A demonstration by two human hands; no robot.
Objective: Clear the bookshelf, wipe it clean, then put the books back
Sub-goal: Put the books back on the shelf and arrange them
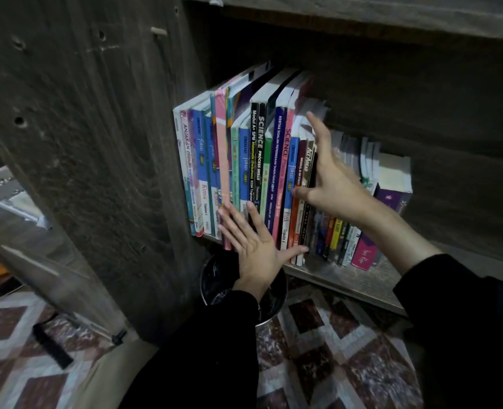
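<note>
Two hands work at one dark wooden bookshelf (347, 278). The left hand (254, 246) lies flat on the spines of the tall books (244, 160), its fingers (232, 222) spread wide and holding nothing. The right hand (329, 178) is also open, with its fingers (318, 128) stretched upward along the right end of the same row; the thumb touches a spine, and nothing is grasped. About fifteen tall books stand upright in this row, but I cannot count them exactly. To the right of the right-hand fingers, near ten smaller books (347, 240) stand deeper in the shelf. Below the left-hand fingers, one black round bin (214, 278) stands on the patterned floor (332, 349). Both sleeves are black.
</note>
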